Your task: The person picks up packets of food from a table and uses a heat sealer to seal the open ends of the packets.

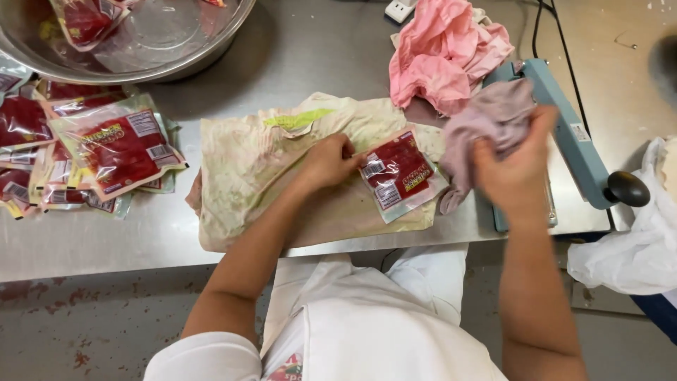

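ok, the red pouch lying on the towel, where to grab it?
Probably the clear sealed margin at the lower right of the red pouch, coming from the right. It lies flat on the stained towel, the left hand already pins its left edge, and that free margin is thin and flat.
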